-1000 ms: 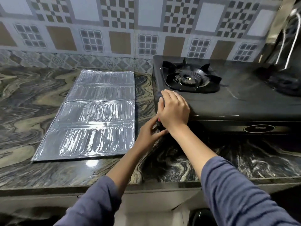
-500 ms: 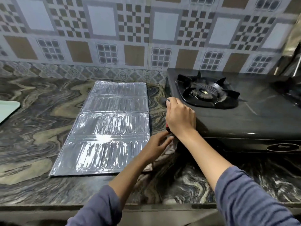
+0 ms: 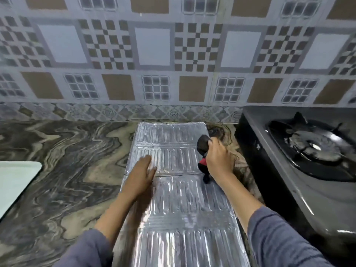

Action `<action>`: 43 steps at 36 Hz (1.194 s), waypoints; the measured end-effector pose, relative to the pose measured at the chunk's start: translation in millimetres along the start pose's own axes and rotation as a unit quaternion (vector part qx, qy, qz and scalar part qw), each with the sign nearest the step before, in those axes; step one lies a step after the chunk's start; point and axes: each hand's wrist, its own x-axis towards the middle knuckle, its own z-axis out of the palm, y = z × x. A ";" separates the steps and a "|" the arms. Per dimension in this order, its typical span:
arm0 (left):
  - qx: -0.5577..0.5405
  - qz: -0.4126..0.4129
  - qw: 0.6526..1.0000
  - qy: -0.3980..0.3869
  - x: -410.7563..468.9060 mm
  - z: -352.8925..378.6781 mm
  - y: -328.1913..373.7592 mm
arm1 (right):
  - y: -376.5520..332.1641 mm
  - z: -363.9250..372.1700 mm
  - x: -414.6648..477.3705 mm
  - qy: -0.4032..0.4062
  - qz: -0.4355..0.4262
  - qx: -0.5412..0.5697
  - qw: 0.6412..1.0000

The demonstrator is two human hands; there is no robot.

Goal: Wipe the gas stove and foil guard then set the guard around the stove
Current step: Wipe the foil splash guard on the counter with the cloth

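The silver foil guard lies flat and folded on the marble counter, running from the wall toward me. My left hand rests flat on its left side with straight fingers. My right hand grips a dark cloth with a red patch, held just over the guard's right edge. The black gas stove stands to the right, its left burner in view.
A patterned tile wall backs the counter. A pale green tray or board sits at the left edge. Bare marble counter lies between it and the guard.
Both hands left the stove's front left corner and moved left onto the foil guard. My view turned left, so the stove now sits at the right edge.
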 end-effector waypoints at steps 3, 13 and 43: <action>0.044 -0.003 0.999 0.005 16.5 -3.0 -23.9 | 0.6 29.7 16.3 -0.019 0.023 -0.024 0.999; 0.113 -0.021 0.993 -0.006 26.3 7.5 -50.6 | 22.0 102.1 25.4 -0.056 0.008 -0.047 0.997; 0.128 -0.048 0.990 -0.020 24.1 18.8 -61.4 | 26.8 143.0 112.7 -0.057 0.036 -0.024 0.997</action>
